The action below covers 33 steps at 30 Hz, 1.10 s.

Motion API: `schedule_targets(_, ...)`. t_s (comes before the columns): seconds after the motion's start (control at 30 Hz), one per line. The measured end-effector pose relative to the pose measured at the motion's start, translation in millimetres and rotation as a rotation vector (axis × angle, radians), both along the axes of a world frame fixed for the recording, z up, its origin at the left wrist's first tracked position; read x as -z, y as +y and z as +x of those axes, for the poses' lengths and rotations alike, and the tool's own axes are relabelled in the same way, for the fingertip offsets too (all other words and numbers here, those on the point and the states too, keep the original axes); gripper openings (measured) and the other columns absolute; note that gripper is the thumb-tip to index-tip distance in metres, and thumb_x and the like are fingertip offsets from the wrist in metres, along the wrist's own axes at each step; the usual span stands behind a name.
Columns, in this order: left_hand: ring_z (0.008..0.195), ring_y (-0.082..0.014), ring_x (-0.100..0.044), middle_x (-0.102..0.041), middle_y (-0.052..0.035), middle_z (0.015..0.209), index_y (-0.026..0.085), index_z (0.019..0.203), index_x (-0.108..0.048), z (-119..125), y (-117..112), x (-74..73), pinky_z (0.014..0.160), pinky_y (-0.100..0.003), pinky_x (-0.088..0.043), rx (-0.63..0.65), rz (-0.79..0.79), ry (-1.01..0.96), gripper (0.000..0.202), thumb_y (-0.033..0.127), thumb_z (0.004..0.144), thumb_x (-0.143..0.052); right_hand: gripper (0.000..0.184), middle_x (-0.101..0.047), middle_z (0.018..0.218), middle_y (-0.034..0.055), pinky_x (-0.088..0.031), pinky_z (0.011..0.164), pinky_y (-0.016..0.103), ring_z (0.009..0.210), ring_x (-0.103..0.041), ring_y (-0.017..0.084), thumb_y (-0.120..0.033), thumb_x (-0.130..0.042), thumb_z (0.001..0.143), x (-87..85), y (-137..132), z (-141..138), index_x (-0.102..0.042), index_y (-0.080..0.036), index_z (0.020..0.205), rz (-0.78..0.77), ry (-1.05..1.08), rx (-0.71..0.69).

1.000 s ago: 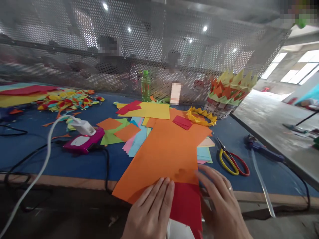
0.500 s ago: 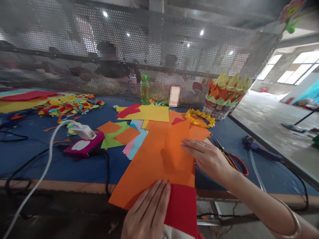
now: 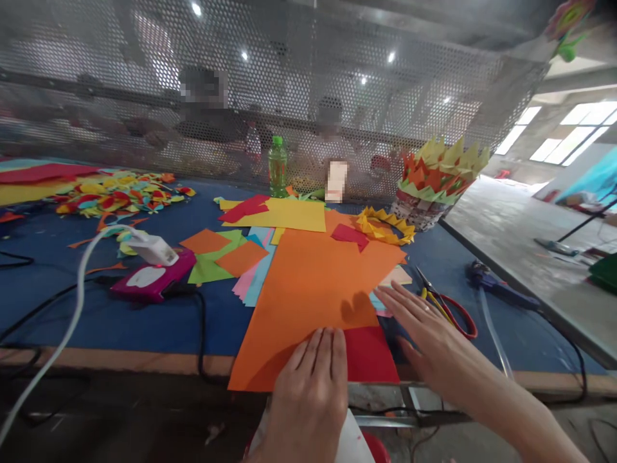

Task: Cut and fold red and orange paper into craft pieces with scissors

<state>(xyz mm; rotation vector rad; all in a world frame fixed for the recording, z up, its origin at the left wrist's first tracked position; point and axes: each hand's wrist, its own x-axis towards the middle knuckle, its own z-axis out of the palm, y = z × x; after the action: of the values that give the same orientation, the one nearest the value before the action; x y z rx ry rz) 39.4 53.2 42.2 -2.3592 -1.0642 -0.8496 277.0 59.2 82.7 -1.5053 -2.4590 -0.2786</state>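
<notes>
My left hand [image 3: 311,392] lies flat with fingers together on the near edge of a large orange paper sheet [image 3: 313,283], pressing it on the blue table [image 3: 96,308]. A red paper sheet [image 3: 371,354] shows from under the orange one, just right of that hand. My right hand [image 3: 424,328] hovers open, fingers stretched out, beside the orange sheet's right edge and above the red sheet's corner, holding nothing. Scissors with yellow and red handles [image 3: 446,302] lie just past its fingertips.
Coloured paper pieces [image 3: 231,257], a yellow sheet [image 3: 284,215], a pink device with a white charger [image 3: 149,270], cables, a green bottle [image 3: 278,167], a yellow paper ring [image 3: 385,228], a paper-decorated basket [image 3: 434,186] and a glue gun [image 3: 501,289] lie around. People sit behind a perforated metal screen [image 3: 308,109].
My right hand drew back from the middle of the orange sheet to its right edge. The orange sheet now lies flatter and shifted right; my left hand stays pressed on it.
</notes>
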Motion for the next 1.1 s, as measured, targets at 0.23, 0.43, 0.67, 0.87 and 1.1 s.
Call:
schedule_targets(0.23,0.103,-0.0264,-0.07,-0.072,-0.0194,0.113,0.002,0.115,-0.066,4.0,-3.1,-1.4,0.088,-0.035,-0.054,0.013,-0.027,0.075,0.042,0.006,0.088,-0.035,0.047,-0.065,0.123,0.0093,-0.05,0.1,0.036,0.123,-0.055,0.021,-0.002,-0.049,0.082,14.3,-33.3,-18.4,-0.054,-0.021,0.124,-0.002,0.357,-0.09)
schedule_targets(0.43,0.111,-0.0287,-0.066,-0.069,-0.0207,0.12,0.001,0.121,-0.062,2.9,-7.5,7.5,0.094,-0.037,-0.05,0.026,-0.022,0.12,0.043,0.01,0.088,-0.036,0.037,-0.072,0.11,0.0092,-0.048,0.097,0.037,0.11,-0.064,0.02,0.0,-0.046,0.084,25.8,-24.0,-18.1,-0.061,-0.016,0.114,0.132,0.317,-0.237)
schedule_targets(0.67,0.109,-0.024,-0.067,-0.072,-0.014,0.117,0.007,0.114,-0.067,-12.1,3.2,0.3,0.096,-0.035,-0.048,0.124,0.013,0.078,0.042,0.005,0.088,-0.034,0.037,-0.073,0.112,0.0099,-0.046,0.098,0.034,0.11,-0.065,0.018,0.001,-0.043,0.082,28.4,-23.3,-15.6,-0.063,-0.014,0.11,0.11,0.345,-0.267)
schedule_targets(0.87,0.114,-0.0157,-0.064,-0.071,-0.0018,0.121,0.017,0.117,-0.067,-42.0,16.0,3.3,0.106,-0.029,-0.041,0.209,-0.03,-0.031,0.049,0.003,0.086,-0.032,0.037,-0.074,0.109,0.0045,-0.04,0.102,0.028,0.107,-0.066,0.014,0.003,-0.043,0.083,23.5,-19.8,-17.9,-0.066,-0.015,0.106,0.123,0.396,-0.266)
schedule_targets(1.1,0.109,-0.0129,-0.068,-0.07,0.0017,0.124,0.02,0.125,-0.062,-95.8,28.4,-17.4,0.096,-0.023,-0.051,0.179,-0.202,0.083,0.054,0.0,0.08,-0.04,0.031,-0.074,0.11,0.006,-0.04,0.102,0.031,0.108,-0.066,0.016,-0.002,-0.046,0.086,24.7,-16.4,-13.3,-0.064,-0.015,0.108,0.1,0.347,-0.295)
